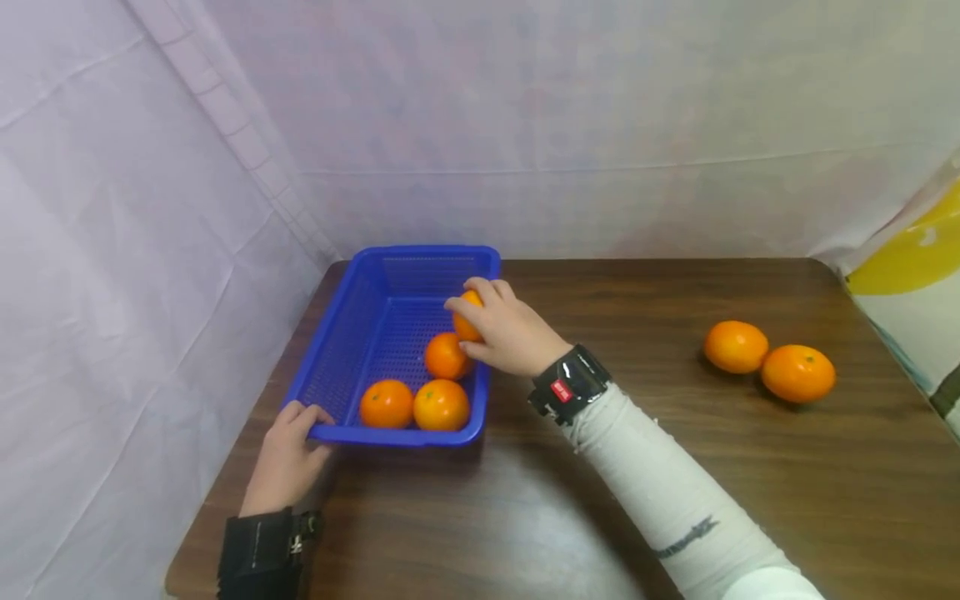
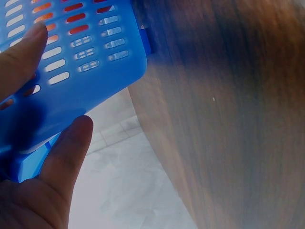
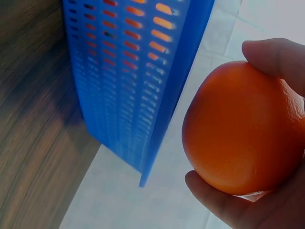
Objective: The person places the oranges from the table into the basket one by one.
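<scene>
A blue plastic basket (image 1: 330,350) with slotted walls stands at the left of the table. My left hand (image 1: 288,458) grips its near-left corner, fingers over the rim; the left wrist view shows the thumb and a finger on the basket wall (image 2: 95,81). In my right hand (image 1: 517,333) is an orange (image 3: 238,133), held between thumb and fingers above the basket's right rim. Inside the basket lie an orange (image 1: 447,357) just below the held one, and two more near the front wall, a left orange (image 1: 386,405) and a right orange (image 1: 442,406).
On the right side of the brown wooden table (image 1: 637,317) sit two more oranges, one orange (image 1: 736,347) close beside another orange (image 1: 798,373). White sheeting (image 1: 600,125) hangs behind and to the left. Something yellow (image 1: 911,246) shows at the right edge.
</scene>
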The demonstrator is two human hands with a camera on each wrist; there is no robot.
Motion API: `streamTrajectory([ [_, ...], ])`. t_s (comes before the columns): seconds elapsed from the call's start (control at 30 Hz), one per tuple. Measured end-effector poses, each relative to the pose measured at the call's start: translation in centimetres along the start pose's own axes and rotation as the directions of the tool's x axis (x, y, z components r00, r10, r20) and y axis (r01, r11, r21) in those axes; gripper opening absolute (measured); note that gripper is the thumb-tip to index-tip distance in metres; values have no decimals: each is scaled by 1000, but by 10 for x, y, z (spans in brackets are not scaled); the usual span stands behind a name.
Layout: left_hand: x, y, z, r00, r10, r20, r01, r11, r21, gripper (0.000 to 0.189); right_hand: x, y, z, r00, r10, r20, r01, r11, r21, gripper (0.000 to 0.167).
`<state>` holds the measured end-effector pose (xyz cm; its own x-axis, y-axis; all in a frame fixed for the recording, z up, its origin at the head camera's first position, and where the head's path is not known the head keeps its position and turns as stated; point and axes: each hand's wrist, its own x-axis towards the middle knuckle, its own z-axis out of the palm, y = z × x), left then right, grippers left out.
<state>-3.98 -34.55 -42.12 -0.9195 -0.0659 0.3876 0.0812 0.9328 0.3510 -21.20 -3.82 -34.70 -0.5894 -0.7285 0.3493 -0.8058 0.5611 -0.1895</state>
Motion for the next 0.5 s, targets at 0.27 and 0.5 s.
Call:
streamTrajectory([
  [0.27, 0, 3, 3, 999, 39, -32, -39, 999, -1, 31, 9, -7, 3, 999, -18, 29, 18, 1000, 2, 55],
  [0.5, 4, 5, 2, 1000, 19, 5, -19, 1000, -11, 30, 19, -15, 1, 996, 18, 92, -21, 999, 37, 58],
])
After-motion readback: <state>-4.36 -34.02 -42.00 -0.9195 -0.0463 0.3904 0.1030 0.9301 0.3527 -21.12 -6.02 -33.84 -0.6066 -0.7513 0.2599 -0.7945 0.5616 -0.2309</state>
